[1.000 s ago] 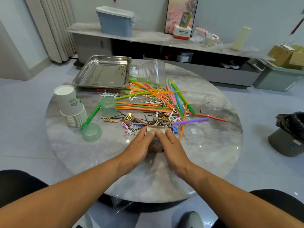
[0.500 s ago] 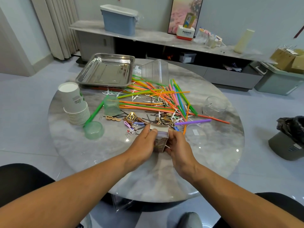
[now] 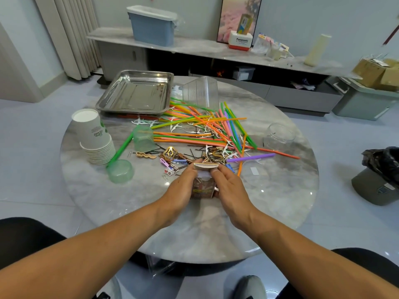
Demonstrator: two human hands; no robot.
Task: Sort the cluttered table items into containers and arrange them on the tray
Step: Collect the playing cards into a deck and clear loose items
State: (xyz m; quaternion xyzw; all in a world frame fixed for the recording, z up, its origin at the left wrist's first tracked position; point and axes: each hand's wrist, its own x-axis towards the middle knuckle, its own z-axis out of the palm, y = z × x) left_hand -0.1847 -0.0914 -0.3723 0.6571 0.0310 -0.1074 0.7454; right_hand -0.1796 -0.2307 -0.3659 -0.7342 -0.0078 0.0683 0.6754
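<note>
Marble worktop [image 3: 280, 201] was still a mess of straws [image 3: 194, 126] and clips, but both hands, left [image 3: 183, 186] and right [image 3: 228, 188], had stood the small box [image 3: 203, 186] upright at the near edge, clamped round it and prying its flap open, so sorting looked about to start.

- We see a small printed cardboard box [image 3: 203, 186] upright on the counter, top flap lifted.
- Colourful straws [image 3: 200, 130], floss picks and hair clips [image 3: 170, 155] lie scattered behind it.
- A steel tray [image 3: 108, 102] sits far left.
</note>
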